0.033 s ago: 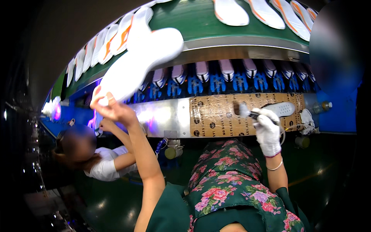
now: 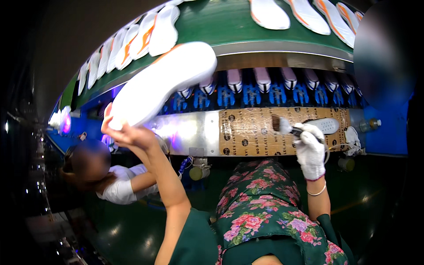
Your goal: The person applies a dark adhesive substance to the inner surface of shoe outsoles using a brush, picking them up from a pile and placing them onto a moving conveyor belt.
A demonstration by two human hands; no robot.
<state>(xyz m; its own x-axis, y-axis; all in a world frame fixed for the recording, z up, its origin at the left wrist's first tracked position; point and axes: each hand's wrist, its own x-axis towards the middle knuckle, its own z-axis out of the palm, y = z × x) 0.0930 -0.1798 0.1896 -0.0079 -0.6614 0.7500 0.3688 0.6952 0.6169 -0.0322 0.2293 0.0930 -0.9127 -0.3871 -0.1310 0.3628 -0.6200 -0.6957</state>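
Note:
My bare left hand (image 2: 130,136) is closed on one end of a white shoe sole (image 2: 165,81), pinching it between thumb and fingers. The sole is raised and tilted, with its other end up toward the green belt; a bit of orange shows along its far edge. My right hand (image 2: 310,152) wears a white glove and grips a brush (image 2: 285,126) with dark bristles pointing left over the cardboard. Just behind that glove lies a pale, sole-shaped piece (image 2: 329,125) with small dots, partly covered by the hand.
A green belt (image 2: 221,26) carries several white-and-orange soles (image 2: 269,15). Below it, shoes (image 2: 262,79) sit on blue holders (image 2: 251,95). Printed cardboard (image 2: 247,132) covers part of the metal bench (image 2: 194,128). A bottle (image 2: 370,124) stands right; a co-worker (image 2: 119,187) is at left.
The sole in my left hand has come down slightly and to the right, away from the belt. The right hand with the brush stays almost in place; the view has shifted a little.

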